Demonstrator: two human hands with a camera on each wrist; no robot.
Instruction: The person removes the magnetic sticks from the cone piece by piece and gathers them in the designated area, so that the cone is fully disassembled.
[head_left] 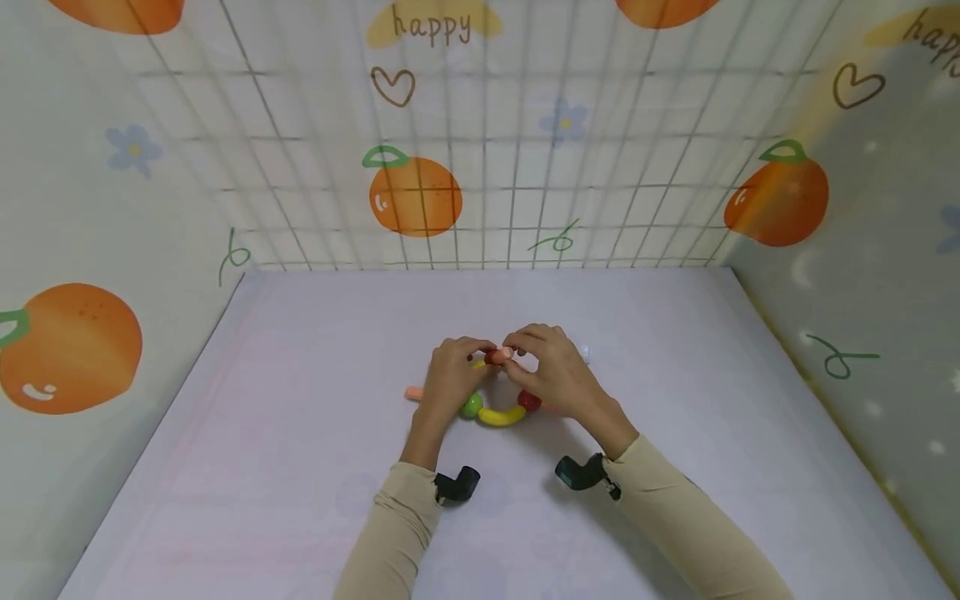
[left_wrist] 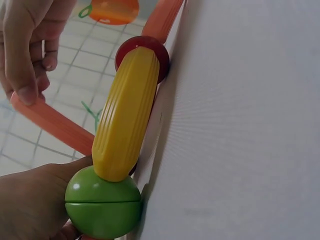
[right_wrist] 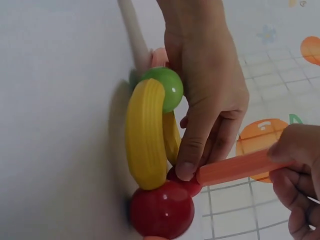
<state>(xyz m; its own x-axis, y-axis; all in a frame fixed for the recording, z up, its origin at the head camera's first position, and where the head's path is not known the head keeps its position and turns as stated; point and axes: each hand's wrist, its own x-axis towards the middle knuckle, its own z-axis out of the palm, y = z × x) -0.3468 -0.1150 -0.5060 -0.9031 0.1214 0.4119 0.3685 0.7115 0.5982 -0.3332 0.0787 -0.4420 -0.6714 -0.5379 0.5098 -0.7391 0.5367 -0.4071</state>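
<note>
My left hand (head_left: 452, 375) pinches a small red ball (right_wrist: 195, 188) at the far side of a toy loop. From that ball sticks out a salmon-orange ribbed rod (right_wrist: 232, 168), its outer end pinched between my right hand's (head_left: 553, 371) thumb and fingers. The near side of the loop has a green ball (head_left: 472, 407), a curved yellow piece (head_left: 502, 417) and another red ball (head_left: 529, 402). A second yellow piece (right_wrist: 172, 137) runs behind, partly hidden. Other orange rods show, one beside the green ball (head_left: 414, 392) and one past the near red ball (left_wrist: 162, 21).
All this is on a pale table (head_left: 300, 467). Just behind my right hand lies a small whitish thing (head_left: 586, 354). A wire grid (head_left: 517, 187) under printed cloth stands at the back, with cloth walls on both sides. Black wrist cameras (head_left: 459, 485) jut from both sleeves.
</note>
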